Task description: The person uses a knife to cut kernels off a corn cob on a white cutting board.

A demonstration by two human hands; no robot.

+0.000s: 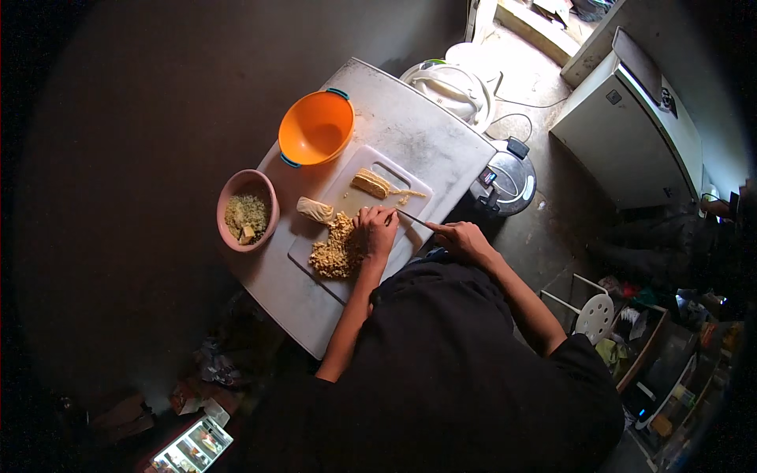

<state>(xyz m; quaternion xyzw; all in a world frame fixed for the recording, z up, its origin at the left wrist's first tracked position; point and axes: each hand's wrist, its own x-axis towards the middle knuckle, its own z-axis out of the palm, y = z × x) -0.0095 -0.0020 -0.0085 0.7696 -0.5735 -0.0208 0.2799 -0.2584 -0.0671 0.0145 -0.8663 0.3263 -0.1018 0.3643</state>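
Note:
My right hand (pixel 464 239) is closed around the handle of a kitchen knife (pixel 412 218), whose blade reaches left to my left hand. On the white cutting board (pixel 414 177), my left hand (pixel 377 227) rests with bent fingers beside the blade tip; whether it pinches a piece is hidden. A heap of chopped tan food (pixel 334 254) lies left of that hand. Farther up the board sits a tan layered block (pixel 371 183), with a thin strip (pixel 409 193) beside it. A pale wrapped or folded roll (pixel 314 209) lies at the board's left edge.
An orange bowl (pixel 316 128) with teal handles and a pink bowl (pixel 220 210) of chopped food stand on the white table (pixel 402 112). Beyond the table's right side are a lidded metal pot (pixel 517 177) and white tubs (pixel 467 88). A perforated stool (pixel 594 316) stands on the right.

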